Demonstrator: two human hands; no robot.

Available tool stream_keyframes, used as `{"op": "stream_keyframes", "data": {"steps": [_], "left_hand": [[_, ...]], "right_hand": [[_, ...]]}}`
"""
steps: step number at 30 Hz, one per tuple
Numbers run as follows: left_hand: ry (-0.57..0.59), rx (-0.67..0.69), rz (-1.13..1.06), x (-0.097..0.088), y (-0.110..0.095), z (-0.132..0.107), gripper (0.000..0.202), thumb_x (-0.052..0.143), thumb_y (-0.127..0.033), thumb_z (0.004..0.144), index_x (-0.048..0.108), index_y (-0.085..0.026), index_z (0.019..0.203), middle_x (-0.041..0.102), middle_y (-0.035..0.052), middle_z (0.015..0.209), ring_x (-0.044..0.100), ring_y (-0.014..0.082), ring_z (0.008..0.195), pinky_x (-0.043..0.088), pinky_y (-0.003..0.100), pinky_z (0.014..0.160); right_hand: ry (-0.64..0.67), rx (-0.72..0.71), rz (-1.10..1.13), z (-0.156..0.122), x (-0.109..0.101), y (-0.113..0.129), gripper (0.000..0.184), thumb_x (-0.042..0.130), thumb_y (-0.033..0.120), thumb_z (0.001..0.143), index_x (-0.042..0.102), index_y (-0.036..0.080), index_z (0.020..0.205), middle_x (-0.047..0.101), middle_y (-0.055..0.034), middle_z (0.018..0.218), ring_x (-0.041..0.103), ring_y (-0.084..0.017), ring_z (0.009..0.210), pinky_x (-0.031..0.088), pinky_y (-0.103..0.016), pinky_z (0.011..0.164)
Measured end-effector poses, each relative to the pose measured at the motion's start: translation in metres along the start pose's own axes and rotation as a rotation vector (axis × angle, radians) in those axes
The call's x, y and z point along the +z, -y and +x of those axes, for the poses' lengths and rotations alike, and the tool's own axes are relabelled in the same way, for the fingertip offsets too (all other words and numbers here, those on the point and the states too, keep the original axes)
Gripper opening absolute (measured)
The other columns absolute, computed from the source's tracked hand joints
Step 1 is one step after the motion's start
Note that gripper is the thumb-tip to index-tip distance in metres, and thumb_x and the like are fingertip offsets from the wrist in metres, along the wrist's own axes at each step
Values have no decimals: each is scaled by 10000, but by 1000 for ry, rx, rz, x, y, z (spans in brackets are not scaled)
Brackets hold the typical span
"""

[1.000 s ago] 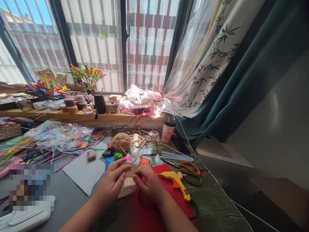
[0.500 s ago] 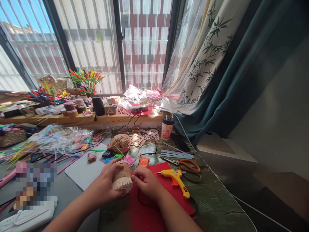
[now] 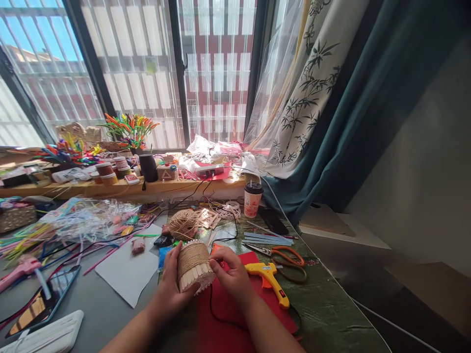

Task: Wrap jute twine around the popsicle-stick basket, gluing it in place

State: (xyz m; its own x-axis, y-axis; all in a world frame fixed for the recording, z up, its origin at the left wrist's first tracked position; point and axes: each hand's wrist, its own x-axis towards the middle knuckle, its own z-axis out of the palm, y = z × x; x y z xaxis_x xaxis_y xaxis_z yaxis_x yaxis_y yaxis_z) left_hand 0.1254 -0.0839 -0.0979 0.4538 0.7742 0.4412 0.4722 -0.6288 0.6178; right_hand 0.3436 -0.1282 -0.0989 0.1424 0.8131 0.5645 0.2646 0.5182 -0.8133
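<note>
A small round pot (image 3: 194, 260) of craft sticks, wound with brown twine and edged with pearl-like beads at both ends, is tilted in my left hand (image 3: 170, 284). My left fingers wrap around its left side, the thumb lying along the lower end. My right hand (image 3: 232, 275) is closed in a pinch against the pot's right side, by the twine band; whatever sits between those fingertips is hidden. Below lies a red sheet (image 3: 253, 318), with a yellow glue gun (image 3: 270, 278) on its right part. Orange-handled scissors (image 3: 287, 255) rest beyond the glue gun.
Behind the pot lies a twine ball (image 3: 183, 224). A paper cup (image 3: 253, 200) stands near a dark phone (image 3: 273, 220). White paper (image 3: 127, 274), a tablet-like device (image 3: 46, 304) and a white case (image 3: 51, 333) lie left. A black cord (image 3: 221, 318) crosses the red sheet.
The pot has turned in my left hand, showing more of its twine side, and sits slightly further right. My right hand has shifted a little right and up with it. The view has moved slightly.
</note>
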Motion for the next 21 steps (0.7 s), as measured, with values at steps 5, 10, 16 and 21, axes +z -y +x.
{"op": "stream_keyframes", "data": {"steps": [5,10,16,21], "left_hand": [[52,0,39,5,4,-1,866,695,-362,864,197,-248,1562,384,172,1548,402,369,1458,359,574,1192],[108,-89,141,-15,5,-5,869,722,-335,821,249,-219,1541,414,190,1564,417,381,1458,378,582,1181],[118,-133,176,-34,-18,20,871,790,-529,757,430,-197,1478,463,212,1558,447,430,1437,396,612,1153],[243,60,191,-26,-42,43,933,864,-477,682,471,-217,1487,498,189,1553,439,412,1442,391,585,1166]], "right_hand": [[12,86,35,-1,4,-10,198,658,306,876,615,208,709,568,-3,722,525,-160,698,443,-288,657],[32,153,85,-3,10,-9,169,669,300,856,631,200,724,579,1,714,520,-142,660,446,-267,620],[63,119,41,-4,13,-6,198,667,307,860,612,205,700,572,3,708,518,-143,663,452,-268,625],[80,76,7,-5,13,-7,194,661,326,879,639,209,726,598,-6,717,536,-154,683,457,-275,638]]}}
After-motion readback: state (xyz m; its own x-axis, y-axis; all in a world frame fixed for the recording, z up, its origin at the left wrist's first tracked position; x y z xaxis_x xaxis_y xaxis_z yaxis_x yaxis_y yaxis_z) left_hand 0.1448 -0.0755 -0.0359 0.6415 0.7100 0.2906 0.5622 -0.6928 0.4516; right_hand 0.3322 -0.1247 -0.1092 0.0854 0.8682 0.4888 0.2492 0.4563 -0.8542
